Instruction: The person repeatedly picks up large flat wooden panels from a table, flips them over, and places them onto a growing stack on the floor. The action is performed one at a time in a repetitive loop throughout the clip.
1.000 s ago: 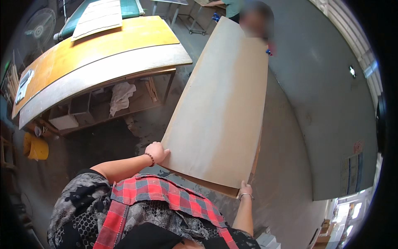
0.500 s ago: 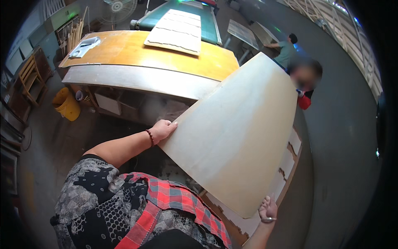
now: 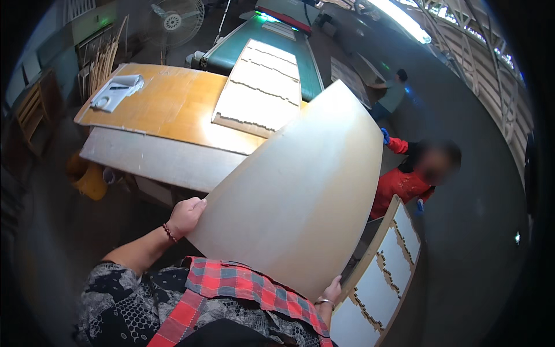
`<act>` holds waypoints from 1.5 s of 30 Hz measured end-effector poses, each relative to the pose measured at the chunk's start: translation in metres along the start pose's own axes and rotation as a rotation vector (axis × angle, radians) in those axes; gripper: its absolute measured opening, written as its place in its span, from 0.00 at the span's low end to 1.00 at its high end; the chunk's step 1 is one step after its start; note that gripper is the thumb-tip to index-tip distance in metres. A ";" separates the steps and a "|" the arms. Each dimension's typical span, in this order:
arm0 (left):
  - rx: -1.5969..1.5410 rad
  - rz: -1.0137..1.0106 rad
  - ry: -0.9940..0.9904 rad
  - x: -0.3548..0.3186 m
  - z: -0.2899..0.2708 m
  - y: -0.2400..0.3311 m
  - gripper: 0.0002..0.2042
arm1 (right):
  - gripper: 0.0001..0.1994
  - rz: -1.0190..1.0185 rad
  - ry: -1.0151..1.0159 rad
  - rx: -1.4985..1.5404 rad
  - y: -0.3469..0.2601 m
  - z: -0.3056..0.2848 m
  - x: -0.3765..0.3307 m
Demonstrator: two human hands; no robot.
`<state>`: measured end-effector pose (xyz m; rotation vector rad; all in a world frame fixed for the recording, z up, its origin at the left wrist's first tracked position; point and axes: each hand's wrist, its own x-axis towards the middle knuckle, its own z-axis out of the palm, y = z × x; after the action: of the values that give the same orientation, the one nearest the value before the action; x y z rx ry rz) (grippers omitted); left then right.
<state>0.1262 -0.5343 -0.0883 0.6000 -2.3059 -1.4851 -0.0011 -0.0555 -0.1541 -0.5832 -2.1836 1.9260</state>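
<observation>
A large pale plywood sheet (image 3: pixel 300 191) is held up in front of me, tilted, its far end toward a co-worker in a red top (image 3: pixel 404 182). My left hand (image 3: pixel 185 215) grips the sheet's near left corner. My right hand (image 3: pixel 330 292) grips its near right edge, low beside my checked apron. The co-worker's blue-gloved hand (image 3: pixel 385 136) holds the sheet's far right edge.
A wooden worktable (image 3: pixel 167 110) stands left of the sheet with a pieced veneer panel (image 3: pixel 260 89) on it. A green conveyor machine (image 3: pixel 254 40) and a fan (image 3: pixel 172 22) lie behind. A stack of patched panels (image 3: pixel 381 277) sits at lower right. Another person (image 3: pixel 393 92) works farther back.
The view has swung left toward the worktable. The sheet has turned and now reaches over the table's edge; both my hands keep their hold on it.
</observation>
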 end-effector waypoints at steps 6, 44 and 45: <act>-0.062 -0.064 0.161 0.072 -0.008 -0.051 0.18 | 0.24 -0.117 -0.136 -0.036 -0.024 0.111 0.079; 0.453 -0.549 0.330 0.248 0.007 -0.183 0.18 | 0.21 -0.133 -0.383 -0.820 0.030 0.395 0.223; 0.400 -0.546 0.307 0.236 0.001 -0.180 0.18 | 0.22 -0.083 -0.397 -0.808 0.027 0.382 0.212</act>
<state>-0.0463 -0.7213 -0.2412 1.5499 -2.2974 -1.0092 -0.3335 -0.3176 -0.2651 -0.1912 -3.1733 1.1165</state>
